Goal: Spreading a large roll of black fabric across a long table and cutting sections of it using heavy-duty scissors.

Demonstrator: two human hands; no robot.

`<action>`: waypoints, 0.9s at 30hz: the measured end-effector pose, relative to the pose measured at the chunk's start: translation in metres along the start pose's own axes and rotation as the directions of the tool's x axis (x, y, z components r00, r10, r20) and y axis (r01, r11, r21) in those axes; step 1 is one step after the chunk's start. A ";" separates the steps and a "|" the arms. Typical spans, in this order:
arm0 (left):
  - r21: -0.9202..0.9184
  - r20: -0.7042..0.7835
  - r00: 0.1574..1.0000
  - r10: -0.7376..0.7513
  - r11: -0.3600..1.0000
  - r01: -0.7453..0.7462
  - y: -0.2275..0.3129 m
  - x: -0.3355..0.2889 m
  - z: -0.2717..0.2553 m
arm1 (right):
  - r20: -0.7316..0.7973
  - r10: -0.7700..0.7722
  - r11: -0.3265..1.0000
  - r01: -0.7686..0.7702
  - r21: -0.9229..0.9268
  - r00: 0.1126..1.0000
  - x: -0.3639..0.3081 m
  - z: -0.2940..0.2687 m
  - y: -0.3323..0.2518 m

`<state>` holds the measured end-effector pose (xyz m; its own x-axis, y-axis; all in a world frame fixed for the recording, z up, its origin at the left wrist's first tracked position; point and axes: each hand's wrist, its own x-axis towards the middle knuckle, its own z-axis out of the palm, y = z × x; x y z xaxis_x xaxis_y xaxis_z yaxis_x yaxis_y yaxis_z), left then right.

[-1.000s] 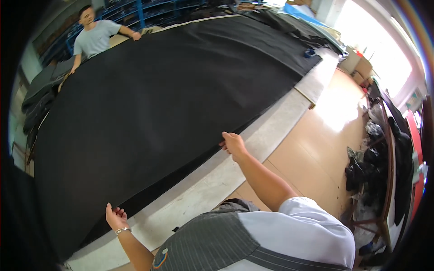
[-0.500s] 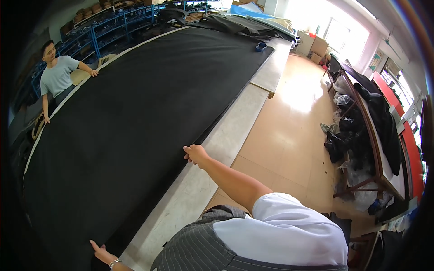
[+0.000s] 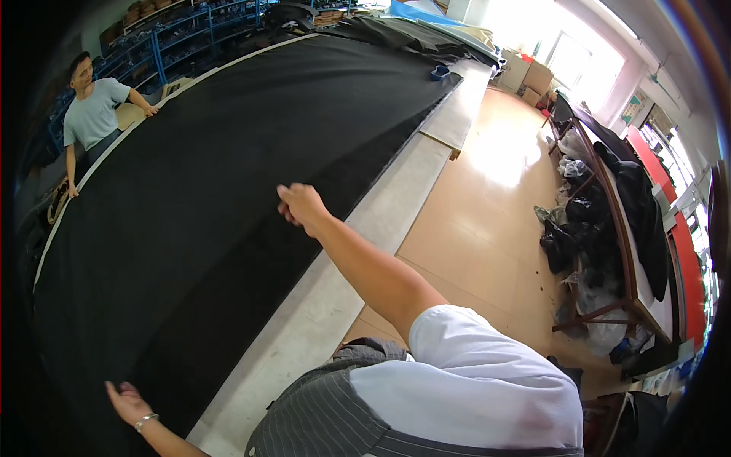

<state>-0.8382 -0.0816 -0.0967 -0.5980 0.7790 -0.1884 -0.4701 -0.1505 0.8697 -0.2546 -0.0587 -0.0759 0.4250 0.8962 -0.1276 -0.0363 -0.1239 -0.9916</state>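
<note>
A wide sheet of black fabric (image 3: 205,152) covers the long table. My right hand (image 3: 303,204) is closed in a pinch on the near edge of the top layer, above the table. At the lower left, my left hand (image 3: 131,402), with a bracelet at the wrist, grips the same edge; its fingertips are partly hidden. Between the hands and the table's near side, a darker strip of black material (image 3: 263,305) shows under the raised layer. A small blue object (image 3: 439,73), like a tape dispenser, rests on the fabric's far right corner.
Across the table a person (image 3: 95,110) in a light shirt holds the far edge. The bare table border (image 3: 304,324) runs along my side. Right of the tan floor (image 3: 464,206) stands another table (image 3: 618,221) with black material and plastic bags. Blue shelves (image 3: 209,38) line the back.
Both my hands have moved left and away from the table's near edge, drawing the top layer's edge with them. More of the dark strip underneath shows.
</note>
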 end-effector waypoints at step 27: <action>0.936 0.105 0.908 0.405 -0.348 0.047 -0.109 -0.076 -0.094 | -0.076 0.395 0.779 -0.377 -0.501 0.916 -0.019 -0.032 0.108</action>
<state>-0.8020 -0.1818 -0.2201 -0.6653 0.7107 0.2285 0.7434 0.6588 0.1156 -0.2377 -0.1029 -0.1798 0.4438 0.7391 -0.5067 0.2649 -0.6484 -0.7138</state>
